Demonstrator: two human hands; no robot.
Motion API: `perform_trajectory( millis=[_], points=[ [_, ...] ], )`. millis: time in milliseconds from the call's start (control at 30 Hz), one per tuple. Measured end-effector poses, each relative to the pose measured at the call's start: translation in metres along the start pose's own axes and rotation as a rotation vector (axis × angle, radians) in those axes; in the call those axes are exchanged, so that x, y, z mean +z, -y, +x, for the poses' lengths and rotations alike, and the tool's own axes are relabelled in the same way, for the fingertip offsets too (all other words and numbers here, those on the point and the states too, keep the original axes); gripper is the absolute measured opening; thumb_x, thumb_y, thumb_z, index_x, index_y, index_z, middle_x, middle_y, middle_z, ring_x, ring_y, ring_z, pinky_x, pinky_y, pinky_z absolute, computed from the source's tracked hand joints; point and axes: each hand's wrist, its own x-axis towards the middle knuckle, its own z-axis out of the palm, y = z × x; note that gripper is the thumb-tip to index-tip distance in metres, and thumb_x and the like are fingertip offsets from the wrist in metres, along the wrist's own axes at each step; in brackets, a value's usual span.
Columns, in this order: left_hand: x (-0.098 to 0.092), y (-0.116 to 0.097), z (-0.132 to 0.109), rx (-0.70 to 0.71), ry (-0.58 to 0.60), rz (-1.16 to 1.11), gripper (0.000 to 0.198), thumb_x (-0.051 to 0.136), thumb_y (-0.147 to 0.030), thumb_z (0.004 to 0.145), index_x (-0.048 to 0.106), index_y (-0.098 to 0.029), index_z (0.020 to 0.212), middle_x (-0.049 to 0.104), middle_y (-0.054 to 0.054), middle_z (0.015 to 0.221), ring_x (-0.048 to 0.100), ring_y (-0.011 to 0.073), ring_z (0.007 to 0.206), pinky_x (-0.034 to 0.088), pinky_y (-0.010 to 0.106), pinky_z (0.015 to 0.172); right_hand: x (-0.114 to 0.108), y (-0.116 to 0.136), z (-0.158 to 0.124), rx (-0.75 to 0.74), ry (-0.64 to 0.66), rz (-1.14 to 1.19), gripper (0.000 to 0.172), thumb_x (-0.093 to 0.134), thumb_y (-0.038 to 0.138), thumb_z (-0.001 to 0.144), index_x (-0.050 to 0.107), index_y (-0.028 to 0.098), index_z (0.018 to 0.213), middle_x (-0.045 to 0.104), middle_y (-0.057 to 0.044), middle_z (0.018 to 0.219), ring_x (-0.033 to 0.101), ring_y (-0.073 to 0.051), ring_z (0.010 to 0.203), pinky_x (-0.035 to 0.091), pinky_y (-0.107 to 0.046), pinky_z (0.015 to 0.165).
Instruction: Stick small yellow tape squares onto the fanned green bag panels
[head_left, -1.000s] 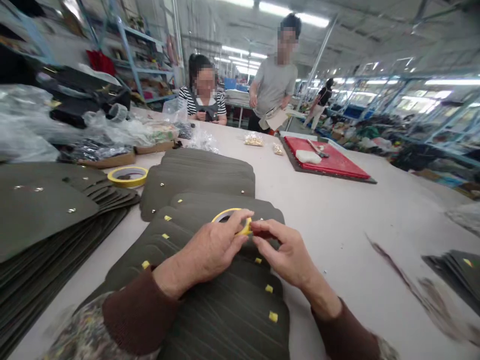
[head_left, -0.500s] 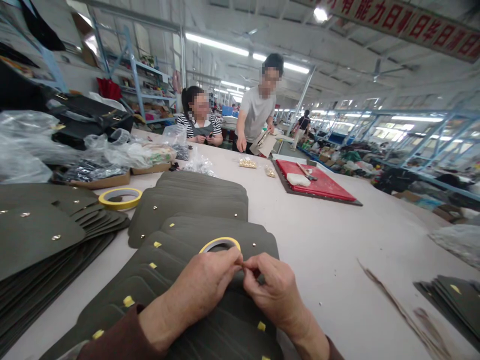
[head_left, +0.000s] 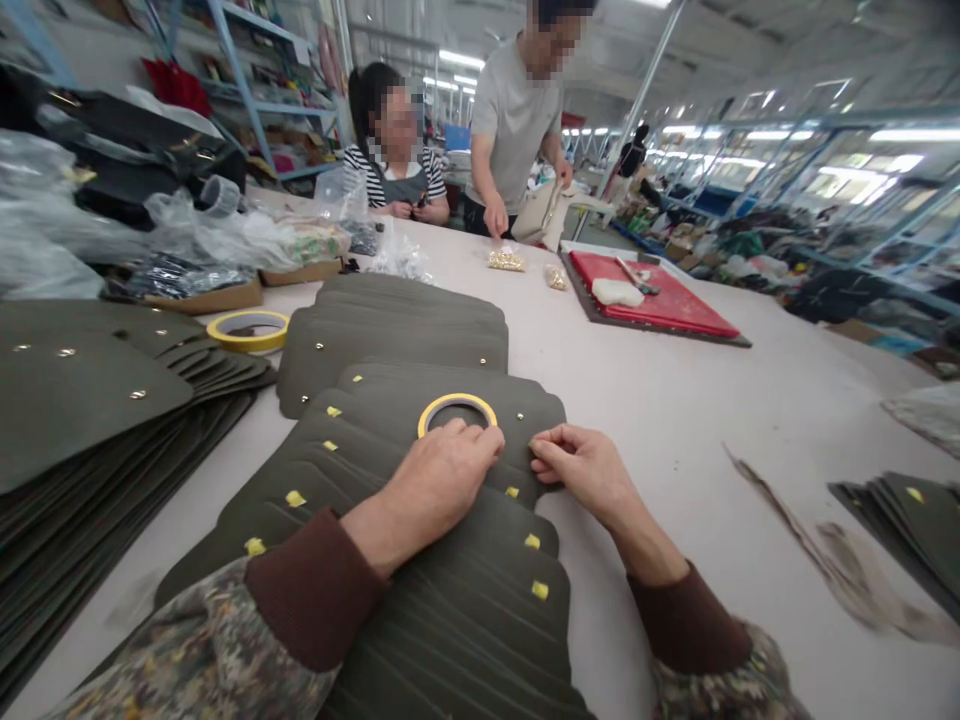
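My left hand (head_left: 448,470) is closed at the near side of a roll of yellow tape (head_left: 456,403), fingers curled over its rim. The roll lies on a fanned stack of dark green-grey panels (head_left: 480,570), which carries small yellow tape pieces (head_left: 296,498) along both sides. To the right, my right hand (head_left: 581,465) pinches thumb and forefinger together at the stack's right edge, by a small metal stud (head_left: 520,416). Whatever sits in that pinch is too small to make out. Behind lies another stack of panels (head_left: 397,320) with studs.
More panels (head_left: 90,370) and a second tape roll (head_left: 249,330) are at left. Plastic bags (head_left: 225,225) crowd the far left. A red board (head_left: 652,295) with a hammer lies beyond, near bags of gold-coloured parts (head_left: 506,260). Two co-workers (head_left: 517,130) are across the table.
My hands were together at the fingertips and are now apart, the right one further right at the stack's edge. The view has tilted down. The standing co-worker's bag piece has turned.
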Motion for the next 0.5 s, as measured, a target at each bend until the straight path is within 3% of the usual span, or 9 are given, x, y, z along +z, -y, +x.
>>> perform_trajectory(
  millis=[167, 500],
  points=[
    [0.000, 0.000, 0.008, 0.023, 0.021, -0.035, 0.013, 0.040, -0.020, 0.094, 0.053, -0.018, 0.096, 0.062, 0.006, 0.090, 0.056, 0.0221, 0.087, 0.044, 0.034, 0.076, 0.002, -0.003, 0.000, -0.015, 0.012, -0.043, 0.008, 0.065, 0.023, 0.072, 0.067, 0.015, 0.073, 0.066, 0.000, 0.058, 0.065, -0.012, 0.055, 0.055, -0.020, 0.052],
    [0.001, 0.004, 0.003, 0.199, 0.197, -0.082, 0.013, 0.044, -0.011, 0.087, 0.049, -0.022, 0.091, 0.064, 0.000, 0.079, 0.061, 0.0187, 0.070, 0.038, 0.027, 0.056, -0.007, 0.004, -0.020, -0.008, 0.146, -0.078, 0.017, 0.065, 0.031, 0.073, 0.068, 0.014, 0.073, 0.065, 0.000, 0.056, 0.060, -0.010, 0.050, 0.052, -0.021, 0.050]
  ],
)
